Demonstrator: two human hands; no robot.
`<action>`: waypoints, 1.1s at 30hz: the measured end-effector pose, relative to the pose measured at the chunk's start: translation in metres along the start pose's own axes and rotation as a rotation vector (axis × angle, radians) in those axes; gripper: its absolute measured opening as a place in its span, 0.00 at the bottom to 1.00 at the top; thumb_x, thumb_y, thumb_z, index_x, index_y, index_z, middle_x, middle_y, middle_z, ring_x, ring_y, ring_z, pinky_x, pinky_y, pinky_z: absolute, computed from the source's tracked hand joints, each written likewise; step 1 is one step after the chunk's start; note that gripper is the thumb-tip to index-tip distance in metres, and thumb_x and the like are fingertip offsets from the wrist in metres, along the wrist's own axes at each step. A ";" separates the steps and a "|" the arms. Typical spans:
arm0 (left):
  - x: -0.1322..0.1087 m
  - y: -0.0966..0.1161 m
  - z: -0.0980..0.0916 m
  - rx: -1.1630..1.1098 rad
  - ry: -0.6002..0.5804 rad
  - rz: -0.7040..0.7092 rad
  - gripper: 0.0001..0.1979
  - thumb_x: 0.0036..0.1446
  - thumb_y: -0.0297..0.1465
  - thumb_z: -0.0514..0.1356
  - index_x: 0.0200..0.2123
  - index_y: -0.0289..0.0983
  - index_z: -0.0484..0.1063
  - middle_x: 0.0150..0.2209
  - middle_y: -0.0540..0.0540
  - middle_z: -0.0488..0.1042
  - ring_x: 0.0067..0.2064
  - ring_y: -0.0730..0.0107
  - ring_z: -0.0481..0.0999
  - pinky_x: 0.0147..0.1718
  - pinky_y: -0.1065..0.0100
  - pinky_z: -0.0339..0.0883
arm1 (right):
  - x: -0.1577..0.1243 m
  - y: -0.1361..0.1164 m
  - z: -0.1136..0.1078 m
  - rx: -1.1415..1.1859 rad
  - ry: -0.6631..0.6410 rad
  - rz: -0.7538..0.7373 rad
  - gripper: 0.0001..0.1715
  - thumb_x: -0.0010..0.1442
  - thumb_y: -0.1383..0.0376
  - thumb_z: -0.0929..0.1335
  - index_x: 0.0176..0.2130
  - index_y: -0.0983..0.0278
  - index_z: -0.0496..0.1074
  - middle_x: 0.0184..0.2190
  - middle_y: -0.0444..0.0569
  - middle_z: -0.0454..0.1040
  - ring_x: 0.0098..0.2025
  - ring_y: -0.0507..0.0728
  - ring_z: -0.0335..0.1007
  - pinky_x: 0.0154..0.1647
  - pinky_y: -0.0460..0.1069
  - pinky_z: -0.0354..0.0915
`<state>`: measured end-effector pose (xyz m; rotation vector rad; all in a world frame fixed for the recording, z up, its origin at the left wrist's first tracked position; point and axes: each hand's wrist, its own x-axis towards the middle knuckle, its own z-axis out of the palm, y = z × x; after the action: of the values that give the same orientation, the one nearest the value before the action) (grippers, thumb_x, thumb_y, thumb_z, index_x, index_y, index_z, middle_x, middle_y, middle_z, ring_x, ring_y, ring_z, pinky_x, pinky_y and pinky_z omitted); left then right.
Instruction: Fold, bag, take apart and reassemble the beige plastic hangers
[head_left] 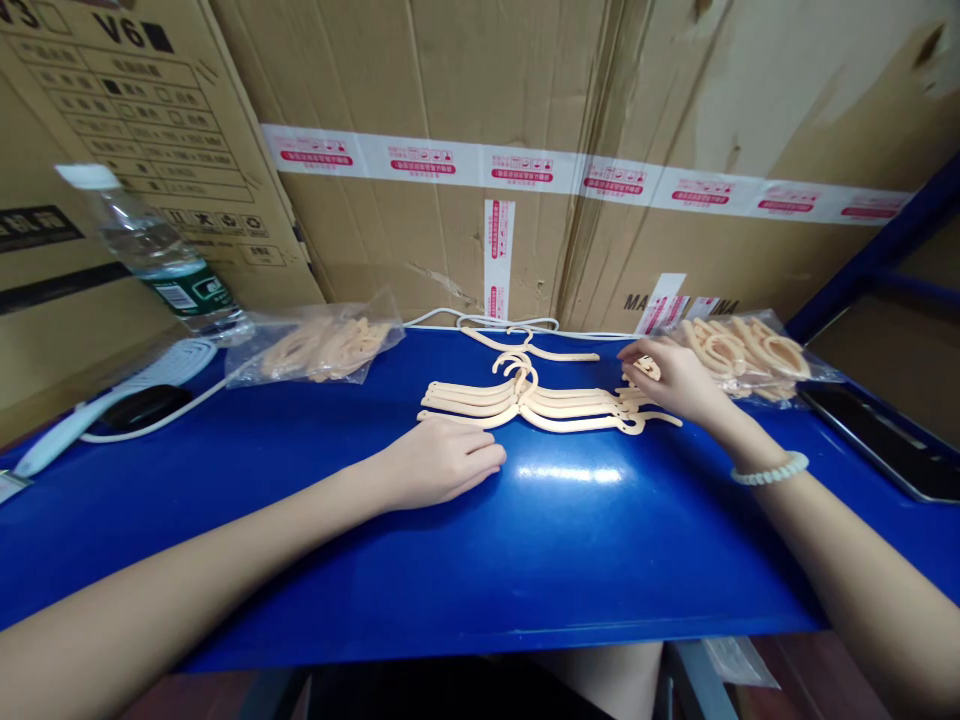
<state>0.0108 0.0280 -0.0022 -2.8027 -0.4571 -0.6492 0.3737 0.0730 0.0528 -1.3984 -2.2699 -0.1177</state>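
Note:
Fingers pointing right, my left hand (442,462) lies loosely on the blue table, just in front of the left ends of a stack of beige hangers (574,410). Their hooks (525,372) overlap in the middle. My right hand (671,378) is bent over the right end of the stack, with thumb and fingers around a small beige plastic hanger piece (646,369); its shape is partly hidden. Below that hand, further beige pieces overlap the hanger ends. Behind the stack lies a single beige hanger (555,354).
Clear bags of beige parts lie left (330,348) and right (742,345). A water bottle (169,265), hairbrush (150,370) and black oval object (146,408) are at left. A phone (885,440) lies at right. A white cable (487,322) runs before the cardboard (420,80).

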 end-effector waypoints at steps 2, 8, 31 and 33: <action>0.000 0.001 0.001 -0.017 -0.005 -0.012 0.13 0.72 0.31 0.50 0.37 0.37 0.73 0.29 0.49 0.75 0.30 0.69 0.74 0.30 0.68 0.61 | 0.000 -0.002 0.003 0.009 -0.023 -0.015 0.13 0.64 0.61 0.63 0.42 0.63 0.74 0.40 0.55 0.79 0.45 0.66 0.74 0.49 0.58 0.68; 0.002 0.002 0.003 -0.098 -0.005 -0.047 0.12 0.72 0.31 0.50 0.37 0.37 0.71 0.32 0.49 0.77 0.31 0.70 0.75 0.31 0.69 0.62 | 0.002 0.001 0.024 -0.002 -0.096 -0.074 0.22 0.67 0.62 0.61 0.55 0.66 0.73 0.51 0.60 0.77 0.55 0.70 0.70 0.58 0.64 0.66; 0.003 0.002 0.005 -0.185 0.003 -0.109 0.11 0.70 0.31 0.52 0.36 0.38 0.71 0.32 0.49 0.77 0.32 0.71 0.76 0.32 0.70 0.63 | 0.019 0.006 0.037 -0.096 -0.158 0.017 0.11 0.64 0.64 0.66 0.38 0.63 0.79 0.36 0.56 0.78 0.45 0.67 0.70 0.49 0.59 0.66; 0.003 0.002 0.005 -0.186 0.005 -0.105 0.11 0.70 0.31 0.52 0.36 0.38 0.71 0.32 0.49 0.77 0.31 0.71 0.75 0.32 0.70 0.63 | 0.019 0.004 0.035 -0.059 -0.149 0.052 0.10 0.62 0.62 0.68 0.34 0.63 0.78 0.34 0.54 0.78 0.43 0.66 0.70 0.47 0.58 0.66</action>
<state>0.0156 0.0280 -0.0057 -2.9666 -0.5746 -0.7565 0.3583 0.1015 0.0289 -1.5425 -2.3653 -0.0655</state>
